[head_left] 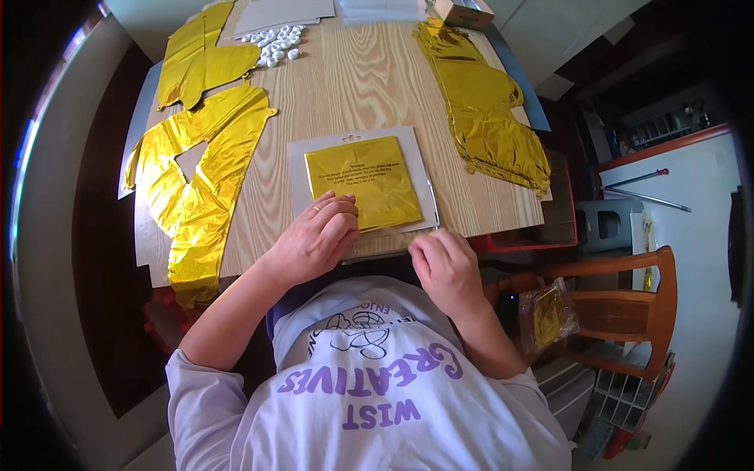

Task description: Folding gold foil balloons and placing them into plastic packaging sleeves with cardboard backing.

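Observation:
Flat on the table before me lies a clear bag (pixel 428 196) with a pale card and a folded gold foil sheet (pixel 369 169) inside; dark print runs across the foil. My left hand (pixel 323 235) has its fingers curled over the package's near left corner, a ring on one finger. At the near right corner, my right hand (pixel 446 263) is closed, its fingertips by the bag's lower edge. What either hand pinches, if anything, is hidden by the fingers.
Gold foil balloons (pixel 208 161) lie flat at left, and more gold foil (pixel 487 98) at right. White rolls (pixel 275 43), grey cards (pixel 283 11), clear bags (pixel 381 9) and a box (pixel 463 12) sit at the back. A wooden chair (pixel 628 314) holds a bagged gold packet (pixel 548 314).

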Available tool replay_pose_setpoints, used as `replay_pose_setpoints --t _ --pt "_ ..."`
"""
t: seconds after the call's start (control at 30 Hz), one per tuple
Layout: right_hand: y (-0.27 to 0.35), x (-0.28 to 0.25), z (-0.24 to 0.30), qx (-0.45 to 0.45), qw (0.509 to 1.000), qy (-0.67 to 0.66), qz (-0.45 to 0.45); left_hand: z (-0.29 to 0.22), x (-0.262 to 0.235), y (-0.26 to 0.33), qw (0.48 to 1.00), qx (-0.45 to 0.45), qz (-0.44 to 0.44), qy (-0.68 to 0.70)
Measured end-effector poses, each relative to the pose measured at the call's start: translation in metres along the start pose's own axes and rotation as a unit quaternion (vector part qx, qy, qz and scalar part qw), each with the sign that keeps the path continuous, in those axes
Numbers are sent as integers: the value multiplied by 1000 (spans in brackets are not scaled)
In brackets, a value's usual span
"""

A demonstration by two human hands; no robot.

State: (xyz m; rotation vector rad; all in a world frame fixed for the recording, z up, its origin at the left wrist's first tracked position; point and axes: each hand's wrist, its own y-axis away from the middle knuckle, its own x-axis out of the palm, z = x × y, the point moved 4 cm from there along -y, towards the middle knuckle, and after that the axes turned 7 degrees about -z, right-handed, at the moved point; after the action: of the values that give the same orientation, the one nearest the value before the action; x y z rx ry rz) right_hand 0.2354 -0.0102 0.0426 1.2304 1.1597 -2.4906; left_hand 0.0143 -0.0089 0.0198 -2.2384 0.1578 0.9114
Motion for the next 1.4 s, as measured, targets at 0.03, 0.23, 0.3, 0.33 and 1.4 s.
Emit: replay_pose_setpoints --t 0.03,0.23,0.3,0.33,1.4 --pt "0 5 -4 10 1000 18 -21 0 0 0 1000 1 2 -1" --pt "3 20 -25 111 993 40 -4 0 1 -1 1000 1 24 -11" --pt "-3 15 -28 128 991 -11 36 0 1 0 1000 0 24 -14" --pt "-7 6 -31 128 989 -42 59 -1 2 0 1000 -1 25 -15" --pt "6 -18 -65 35 988 -113 103 -17 43 -38 968 65 241 32"
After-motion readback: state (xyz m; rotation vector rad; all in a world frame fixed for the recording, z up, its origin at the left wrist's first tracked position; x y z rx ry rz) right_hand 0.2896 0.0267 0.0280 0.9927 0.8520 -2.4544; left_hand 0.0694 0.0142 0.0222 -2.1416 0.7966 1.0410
